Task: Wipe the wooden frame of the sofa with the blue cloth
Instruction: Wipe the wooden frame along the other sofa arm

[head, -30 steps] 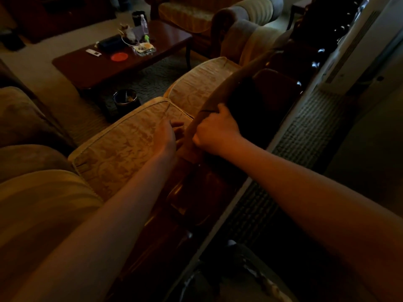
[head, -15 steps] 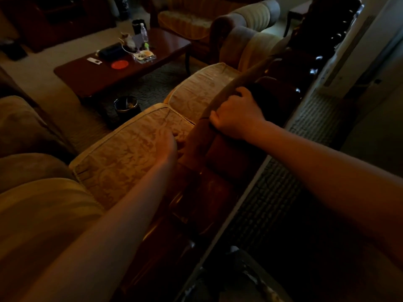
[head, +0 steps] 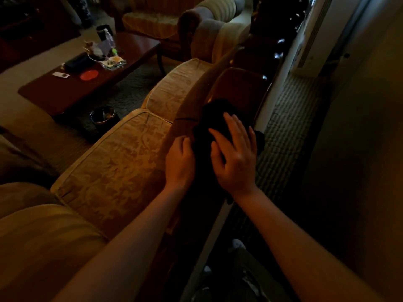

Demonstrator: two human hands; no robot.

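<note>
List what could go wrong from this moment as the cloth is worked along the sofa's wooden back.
1. The right hand lies flat on the dark cloth with straight fingers, not gripping; part of the cloth hangs over the rear edge and could slide off behind the sofa.
2. The left hand sits at the cloth's edge beside the cushion, so dirt may smear onto the fabric.
3. Dim light may hide missed spots on the wooden frame.

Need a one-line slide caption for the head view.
Right hand presses dark cloth on glossy wooden sofa frame; left hand alongside.
</note>
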